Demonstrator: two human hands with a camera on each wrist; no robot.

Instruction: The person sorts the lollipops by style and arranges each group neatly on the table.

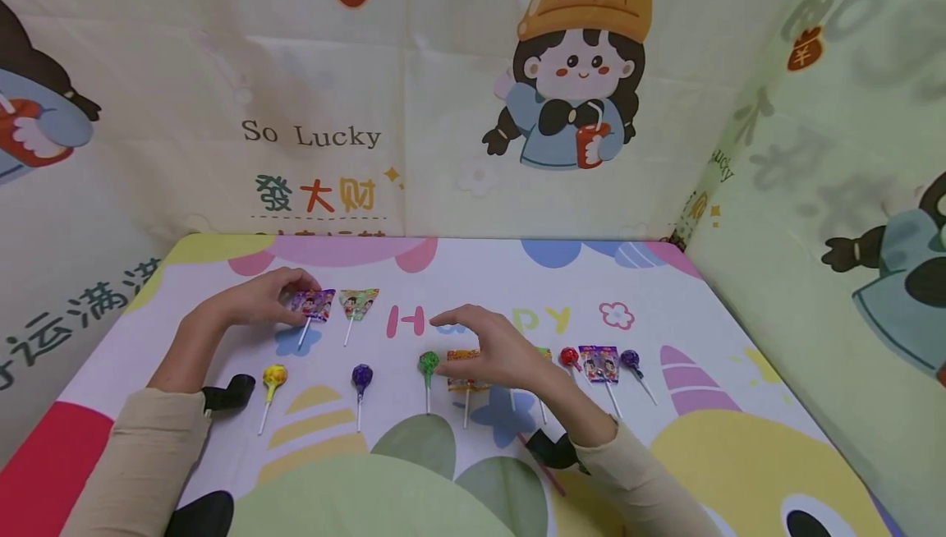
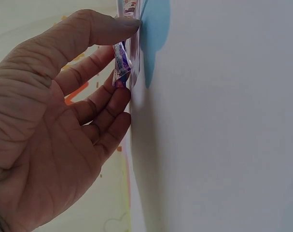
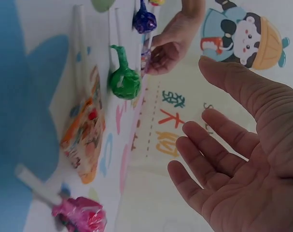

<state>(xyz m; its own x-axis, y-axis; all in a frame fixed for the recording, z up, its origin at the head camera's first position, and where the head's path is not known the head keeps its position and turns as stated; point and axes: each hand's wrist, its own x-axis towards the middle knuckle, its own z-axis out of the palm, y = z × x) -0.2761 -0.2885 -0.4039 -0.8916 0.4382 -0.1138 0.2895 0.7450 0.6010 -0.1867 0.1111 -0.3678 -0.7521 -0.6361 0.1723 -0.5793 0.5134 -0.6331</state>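
My left hand [image 1: 262, 297] pinches a flat purple-wrapped lollipop [image 1: 316, 305] at its left edge, thumb opposite fingers. The left wrist view shows its crinkled wrapper [image 2: 121, 65] close against the tabletop. Just right of it lies a flat green-wrapped lollipop [image 1: 359, 303]. Above the middle of the row, my right hand [image 1: 502, 348] hovers with spread, relaxed fingers and nothing in its palm. Nearest to it are an orange-wrapped flat lollipop [image 1: 461, 354] and a round green lollipop [image 1: 428, 363]. A pink round lollipop [image 3: 83, 215] appears in the right wrist view; the hand hides it from the head view.
A yellow lollipop [image 1: 274, 375] and a round purple one [image 1: 362, 377] lie at front left. On the right are a red lollipop [image 1: 570, 358], a flat purple one [image 1: 599, 363] and a dark purple one [image 1: 631, 360]. Printed cloth walls [image 1: 443, 94] enclose the table.
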